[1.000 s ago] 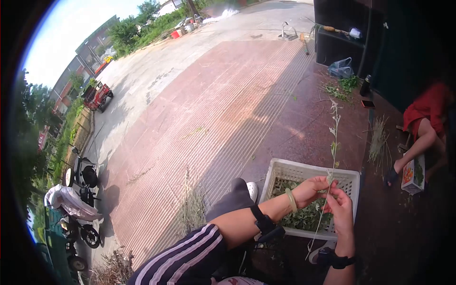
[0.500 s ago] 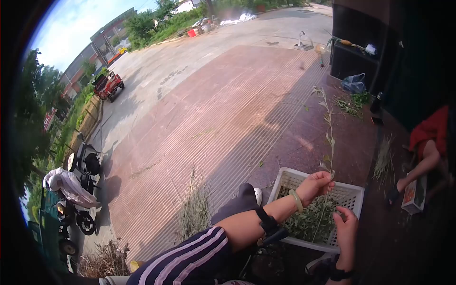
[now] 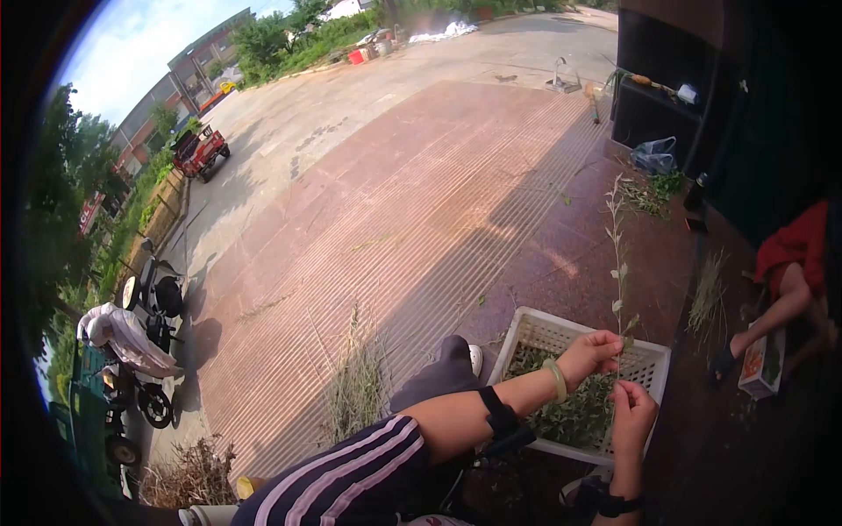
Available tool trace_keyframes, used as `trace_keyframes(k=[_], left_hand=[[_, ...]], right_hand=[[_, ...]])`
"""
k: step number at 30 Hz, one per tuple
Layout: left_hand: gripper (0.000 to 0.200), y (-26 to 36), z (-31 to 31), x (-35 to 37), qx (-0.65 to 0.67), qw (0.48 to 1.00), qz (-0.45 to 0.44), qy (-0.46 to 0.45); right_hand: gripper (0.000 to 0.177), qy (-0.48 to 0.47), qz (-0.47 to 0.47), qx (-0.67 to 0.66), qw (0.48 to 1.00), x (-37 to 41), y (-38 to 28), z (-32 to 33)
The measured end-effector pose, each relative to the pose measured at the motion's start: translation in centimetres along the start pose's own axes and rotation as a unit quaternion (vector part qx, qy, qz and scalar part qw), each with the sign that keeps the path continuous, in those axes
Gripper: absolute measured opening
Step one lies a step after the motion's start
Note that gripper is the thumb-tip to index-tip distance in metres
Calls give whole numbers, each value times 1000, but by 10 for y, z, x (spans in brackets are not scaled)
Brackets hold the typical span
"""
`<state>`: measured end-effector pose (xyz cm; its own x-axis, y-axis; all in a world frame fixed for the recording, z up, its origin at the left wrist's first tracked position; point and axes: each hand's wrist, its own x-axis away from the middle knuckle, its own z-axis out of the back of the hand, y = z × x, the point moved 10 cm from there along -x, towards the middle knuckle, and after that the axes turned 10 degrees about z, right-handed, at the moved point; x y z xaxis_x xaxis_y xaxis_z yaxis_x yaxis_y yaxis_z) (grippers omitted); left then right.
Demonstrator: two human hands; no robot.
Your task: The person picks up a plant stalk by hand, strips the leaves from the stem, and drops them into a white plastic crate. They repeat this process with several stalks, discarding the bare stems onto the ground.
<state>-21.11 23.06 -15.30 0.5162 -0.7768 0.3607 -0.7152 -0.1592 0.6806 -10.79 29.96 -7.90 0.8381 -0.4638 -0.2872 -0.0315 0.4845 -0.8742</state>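
Near crate's (image 3: 553, 325) far-right corner, left hand (image 3: 589, 359) pinching stalk (image 3: 617, 254), right hand (image 3: 633, 414) pinching just below; light grip probably working best.

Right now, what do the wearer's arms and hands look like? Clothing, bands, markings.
Left arm: dark sleeve with pale stripes, black strap around the forearm, pale bangle at the wrist. Left hand: bare, no glove. Right hand: also bare; black band near the wrist, no sleeve visible there.
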Motion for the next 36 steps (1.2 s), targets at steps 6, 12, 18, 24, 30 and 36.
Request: trace_keyframes(k=[6, 12, 18, 24, 30, 36], left_hand=[[9, 6, 1, 1, 2, 1000, -15, 5], [8, 20, 14, 5, 37, 997, -38, 49], [9, 42, 45, 5, 91, 986, -87, 110], [7, 58, 48, 24, 105, 979, -95, 145], [6, 58, 44, 22, 78, 986, -93, 117], [5, 52, 35, 18, 48, 993, -69, 78]], right_hand=[[7, -15, -5, 14, 1000, -1, 1, 1], [6, -7, 2, -18, 1000, -2, -3, 3], [7, -40, 31, 12, 999, -3, -10, 0], [17, 18, 8, 17, 1000, -5, 5, 25], [36, 48, -3, 14, 999, -8, 1, 43], [38, 53, -4, 19, 998, -9, 2, 44]])
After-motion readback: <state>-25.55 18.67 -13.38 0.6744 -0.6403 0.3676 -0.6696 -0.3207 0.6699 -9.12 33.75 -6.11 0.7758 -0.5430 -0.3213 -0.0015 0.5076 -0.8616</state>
